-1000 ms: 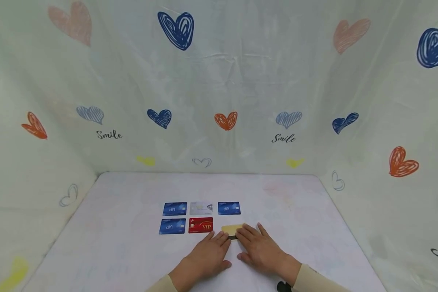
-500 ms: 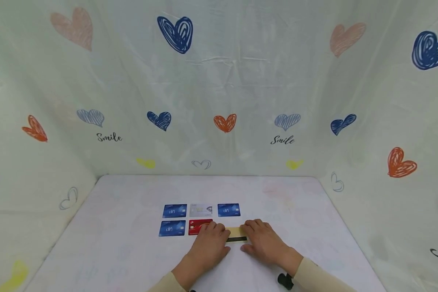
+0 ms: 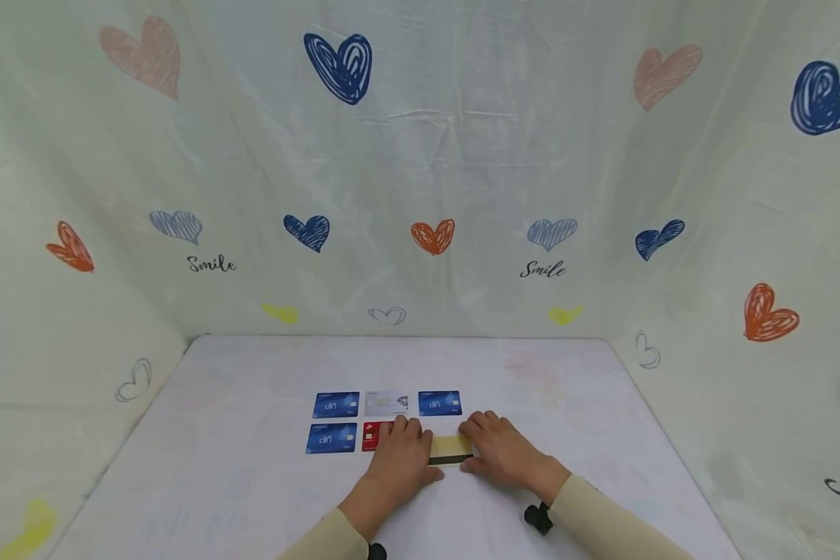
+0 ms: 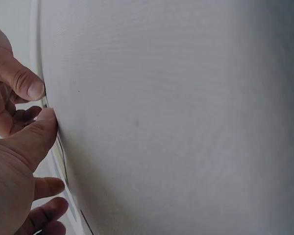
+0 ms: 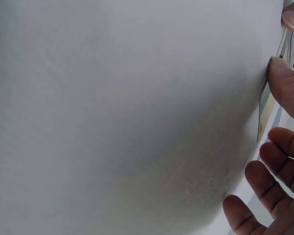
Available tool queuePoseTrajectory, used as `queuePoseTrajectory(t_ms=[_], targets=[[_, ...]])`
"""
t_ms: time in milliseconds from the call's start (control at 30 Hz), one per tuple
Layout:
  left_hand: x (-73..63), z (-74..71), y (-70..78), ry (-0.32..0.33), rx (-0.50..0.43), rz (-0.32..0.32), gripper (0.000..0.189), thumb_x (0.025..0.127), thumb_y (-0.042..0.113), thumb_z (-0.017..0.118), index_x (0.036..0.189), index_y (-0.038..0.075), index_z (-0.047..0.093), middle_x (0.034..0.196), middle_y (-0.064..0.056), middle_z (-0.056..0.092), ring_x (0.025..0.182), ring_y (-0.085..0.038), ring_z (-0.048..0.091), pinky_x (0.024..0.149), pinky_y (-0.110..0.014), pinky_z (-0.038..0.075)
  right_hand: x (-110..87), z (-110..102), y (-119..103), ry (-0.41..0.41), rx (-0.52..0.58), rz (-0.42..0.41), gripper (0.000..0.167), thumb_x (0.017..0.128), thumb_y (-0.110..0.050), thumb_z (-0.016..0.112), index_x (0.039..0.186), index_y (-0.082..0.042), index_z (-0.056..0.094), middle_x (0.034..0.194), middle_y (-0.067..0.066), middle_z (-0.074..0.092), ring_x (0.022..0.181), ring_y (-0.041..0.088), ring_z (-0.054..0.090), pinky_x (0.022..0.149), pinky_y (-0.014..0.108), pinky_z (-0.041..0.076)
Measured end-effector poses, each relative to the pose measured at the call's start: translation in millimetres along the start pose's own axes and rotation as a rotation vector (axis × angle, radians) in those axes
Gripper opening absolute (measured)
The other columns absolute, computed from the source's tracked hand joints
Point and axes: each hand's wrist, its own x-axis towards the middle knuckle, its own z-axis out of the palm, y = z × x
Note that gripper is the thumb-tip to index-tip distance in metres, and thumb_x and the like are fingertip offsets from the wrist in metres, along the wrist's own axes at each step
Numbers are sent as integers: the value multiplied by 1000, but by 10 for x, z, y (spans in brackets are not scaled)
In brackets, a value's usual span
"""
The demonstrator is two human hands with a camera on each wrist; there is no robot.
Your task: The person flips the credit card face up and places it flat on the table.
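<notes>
A gold card [image 3: 451, 449] with a dark stripe along its near edge lies low over the white table between both hands. My left hand [image 3: 400, 459] holds its left end, thumb at the near edge and fingers bent over the far side. At the right end, my right hand [image 3: 502, 453] grips it in the same way. Much of a red card [image 3: 369, 437] is hidden behind the left fingers. The right wrist view shows the right thumb [image 5: 285, 88] against the gold card's edge, the other fingers spread apart.
Two blue cards [image 3: 336, 405] [image 3: 331, 439] lie at the left. A silver-white card [image 3: 386, 403] and another blue card [image 3: 439, 403] complete the back row on the white table [image 3: 252, 498]. A heart-printed curtain [image 3: 420, 155] surrounds the table.
Flat fingers on the gold card have curled, and the hands have moved outward to its two ends. The left hand now covers most of the red card.
</notes>
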Motion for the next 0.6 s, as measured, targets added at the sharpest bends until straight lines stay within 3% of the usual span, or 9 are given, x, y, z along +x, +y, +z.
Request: queuePoseTrajectory(t_ms=[333,600], targets=[[13,13,0,-20,-1,-3,68,81,60,85,130,14,74,119,-6,64,114,-25,50,95,-45,45,59,11,14,-56,46,5,47,92,-44,81,124,-13,66,115,-3,62,103,14,51,94,41,52],[27,-17,0,1,-15,34,64,84,58,84,128,13,72,120,-6,64,115,-25,50,95,-44,45,42,37,55,7,51,-34,44,92,-41,82,120,-15,62,115,-4,58,101,12,50,91,38,52]])
